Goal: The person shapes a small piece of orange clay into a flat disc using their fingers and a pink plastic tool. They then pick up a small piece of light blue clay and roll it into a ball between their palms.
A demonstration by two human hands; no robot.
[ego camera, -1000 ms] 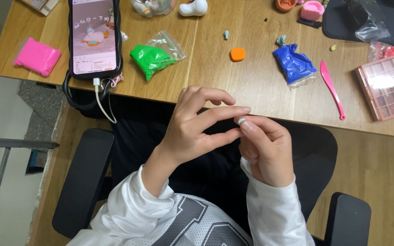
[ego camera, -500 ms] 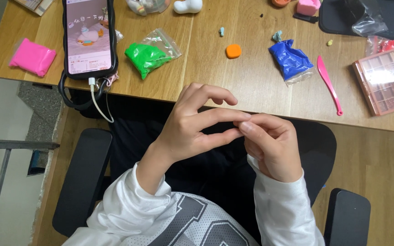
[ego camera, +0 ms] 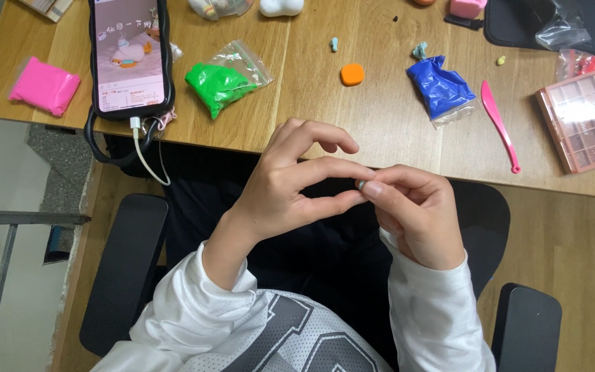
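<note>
Both hands meet over the lap, below the wooden table (ego camera: 394,138) edge — the left hand (ego camera: 290,182) and right hand (ego camera: 418,213) share a fingertip grip, pinching a tiny pale clay bit (ego camera: 361,184) between them.

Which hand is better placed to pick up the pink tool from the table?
Probably right: the right hand is nearer the pink tool; the left hand lies farther left.

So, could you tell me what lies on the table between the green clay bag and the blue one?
In the head view, a small orange clay piece lies between them.
</note>
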